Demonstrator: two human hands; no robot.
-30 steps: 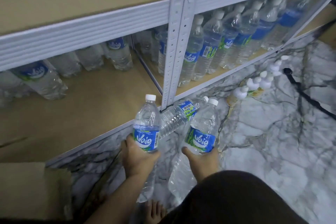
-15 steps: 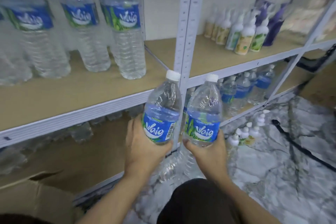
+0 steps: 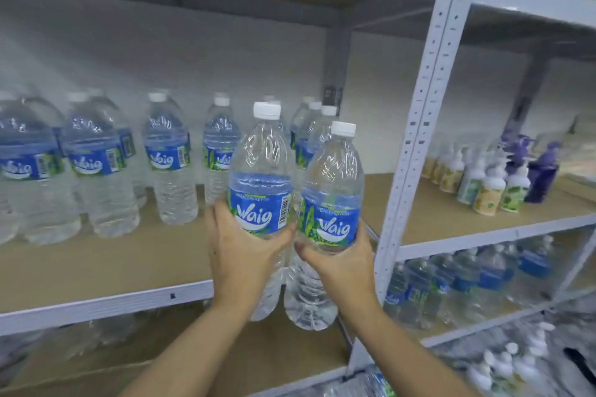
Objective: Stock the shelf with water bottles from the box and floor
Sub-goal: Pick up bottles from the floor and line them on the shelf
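Left hand: the left hand (image 3: 240, 243) is wrapped firmly around the label of the left bottle (image 3: 261, 190), held upright.
Right hand: the right hand (image 3: 342, 263) is closed around the lower label of the right bottle (image 3: 329, 209), also upright.
Bottle position: both are raised side by side, nearly touching, in front of the middle shelf (image 3: 106, 301), their bases still below its front edge.
Done: a row of bottles (image 3: 96, 164) already stands along the far left of that board; more fill the lower shelf (image 3: 467, 287) on the right.
Left: near space on the board is bare, so these two likely go there; box and floor stock cannot be seen.
Neighbours: lotion bottles (image 3: 493, 184) sit on the right bay.
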